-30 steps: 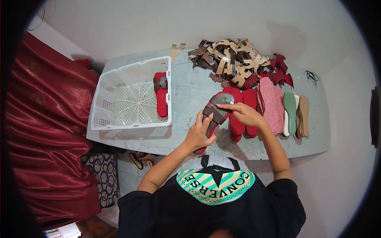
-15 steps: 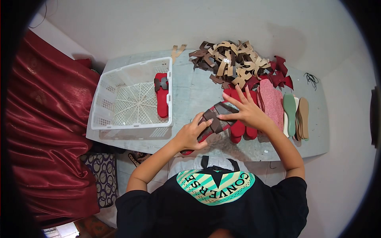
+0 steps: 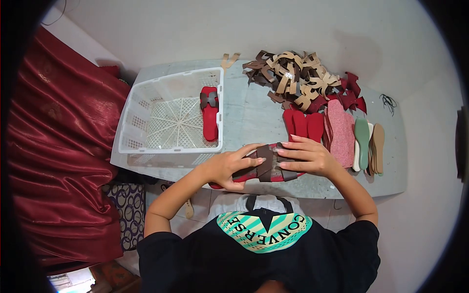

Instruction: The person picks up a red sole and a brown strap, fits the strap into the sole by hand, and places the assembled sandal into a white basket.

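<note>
Above the table's near edge, a red sandal sole with dark brown strap pieces across it lies nearly level between my hands. My left hand grips its left end, thumb along the near edge and fingers over the top. On the right half, my right hand presses its fingers over the strap, closed around that end; its thumb is hidden. Greyish patches show on the face between the straps. Behind my right hand, several red soles lie side by side.
A white plastic basket at left holds one red sandal with a dark strap. Brown, tan and dark red strap pieces are heaped at the back. Pink soles, green soles and tan soles lie at right.
The sandal has turned from a slant to nearly level and come closer to me. My right hand's spread fingers have come down onto the strap.
</note>
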Tool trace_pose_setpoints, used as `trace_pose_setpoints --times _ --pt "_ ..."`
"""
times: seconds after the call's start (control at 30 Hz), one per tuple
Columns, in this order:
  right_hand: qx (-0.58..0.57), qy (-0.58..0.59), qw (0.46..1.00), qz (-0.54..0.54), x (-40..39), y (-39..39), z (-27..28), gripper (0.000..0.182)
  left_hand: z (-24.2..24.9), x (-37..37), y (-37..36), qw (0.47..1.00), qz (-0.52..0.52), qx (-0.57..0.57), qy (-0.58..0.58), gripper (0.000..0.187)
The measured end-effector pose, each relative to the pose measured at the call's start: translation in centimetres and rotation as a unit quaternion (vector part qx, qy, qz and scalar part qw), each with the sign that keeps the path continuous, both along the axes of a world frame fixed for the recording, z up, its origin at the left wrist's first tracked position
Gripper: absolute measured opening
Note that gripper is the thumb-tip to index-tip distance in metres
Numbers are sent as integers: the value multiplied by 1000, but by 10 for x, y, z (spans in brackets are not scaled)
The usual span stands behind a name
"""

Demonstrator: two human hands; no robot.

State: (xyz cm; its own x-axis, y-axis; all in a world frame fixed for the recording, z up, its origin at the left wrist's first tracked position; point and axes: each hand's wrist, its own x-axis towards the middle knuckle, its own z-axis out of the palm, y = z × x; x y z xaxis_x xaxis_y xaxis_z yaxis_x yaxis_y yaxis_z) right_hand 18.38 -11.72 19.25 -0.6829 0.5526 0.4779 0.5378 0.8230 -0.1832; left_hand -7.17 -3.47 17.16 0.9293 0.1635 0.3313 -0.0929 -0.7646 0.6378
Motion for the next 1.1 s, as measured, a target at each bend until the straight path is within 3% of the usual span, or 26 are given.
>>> trace_pose_setpoints --times 0.17,0.23,0.33,0.4,0.47,0.57,0.83,0.9,1.03,1.1 --pt "69 33 997 -16 -22 4 10 26 16 -18 -9 994 78 60 48 63" --pt "76 29 996 -19 -31 8 10 25 13 -19 -10 964 114 233 -54 48" --pt "74 54 995 -28 -44 17 9 23 3 -24 -13 968 167 158 -101 57" --pt "80 71 992 -64 -52 25 9 22 6 -28 -11 959 189 183 -104 55" --pt "72 80 992 -73 -59 33 8 27 13 -28 -12 959 231 123 -106 54" --pt "51 98 989 -97 -68 48 4 39 10 -35 -2 951 255 132 -116 50" --pt "20 126 988 -83 -95 84 -3 36 -2 -55 26 928 323 130 -131 44" --pt "-5 142 986 -87 -102 93 -7 33 -1 -59 35 920 306 213 -120 46" --pt "-5 135 987 -82 -113 111 -7 30 5 -64 48 913 326 206 -134 49" --pt "-32 137 986 -89 -119 117 -8 29 2 -68 59 894 305 309 -111 55"
